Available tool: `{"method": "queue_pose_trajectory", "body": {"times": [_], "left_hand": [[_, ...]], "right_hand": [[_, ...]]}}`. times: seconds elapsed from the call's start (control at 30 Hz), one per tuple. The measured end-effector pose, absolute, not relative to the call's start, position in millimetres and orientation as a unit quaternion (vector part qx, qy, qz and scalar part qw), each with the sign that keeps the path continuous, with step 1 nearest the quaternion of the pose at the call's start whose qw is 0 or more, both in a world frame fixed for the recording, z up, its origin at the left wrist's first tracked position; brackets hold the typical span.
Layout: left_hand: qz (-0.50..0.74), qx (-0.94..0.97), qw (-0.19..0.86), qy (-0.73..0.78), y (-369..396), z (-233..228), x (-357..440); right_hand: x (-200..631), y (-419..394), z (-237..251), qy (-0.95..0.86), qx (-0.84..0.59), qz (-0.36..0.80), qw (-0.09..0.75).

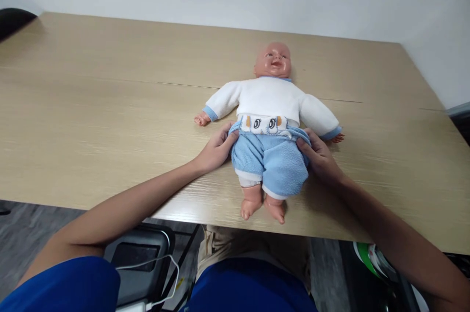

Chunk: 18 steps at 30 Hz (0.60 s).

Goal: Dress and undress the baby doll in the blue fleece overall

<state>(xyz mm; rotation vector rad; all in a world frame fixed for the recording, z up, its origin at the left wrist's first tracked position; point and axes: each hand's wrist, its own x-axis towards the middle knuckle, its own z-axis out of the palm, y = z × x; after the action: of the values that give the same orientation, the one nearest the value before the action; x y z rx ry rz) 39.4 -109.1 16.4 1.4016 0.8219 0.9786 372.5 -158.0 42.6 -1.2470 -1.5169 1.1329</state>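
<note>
A baby doll (270, 101) lies on its back on the wooden table (110, 106), head away from me, feet at the near edge. It wears a white top, a printed diaper (265, 124) and light blue trousers (270, 157). My left hand (216, 148) grips the trousers' waistband at the doll's left-side hip as I see it. On the other hip, my right hand (318, 155) pinches the same waistband. The waistband sits just below the diaper's printed band.
A dark chair back (12, 20) shows at the far left corner. Under the near table edge stand a black chair seat (143, 253) with a white cable (161, 273). A green and white object (370, 255) lies on the floor at the right.
</note>
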Motion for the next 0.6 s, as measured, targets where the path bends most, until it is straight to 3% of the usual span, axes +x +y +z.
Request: {"method": "queue_pose_trajectory", "body": {"times": [0.1, 0.2, 0.3, 0.43, 0.6], "left_hand": [[0.430, 0.560, 0.600, 0.376, -111, 18, 40], [0.477, 0.612, 0.482, 0.407, -110, 18, 35], [0.505, 0.664, 0.387, 0.394, -104, 20, 34], [0.499, 0.626, 0.456, 0.389, -82, 22, 52], [0.524, 0.523, 0.565, 0.365, -49, 23, 75]], "right_hand": [[373, -158, 41, -0.619, -0.496, 0.445, 0.416], [372, -161, 40, -0.634, -0.503, 0.408, 0.422], [369, -161, 41, -0.679, -0.488, 0.292, 0.464], [363, -146, 40, -0.680, -0.485, 0.212, 0.508], [361, -115, 27, -0.561, -0.526, 0.361, 0.527]]}}
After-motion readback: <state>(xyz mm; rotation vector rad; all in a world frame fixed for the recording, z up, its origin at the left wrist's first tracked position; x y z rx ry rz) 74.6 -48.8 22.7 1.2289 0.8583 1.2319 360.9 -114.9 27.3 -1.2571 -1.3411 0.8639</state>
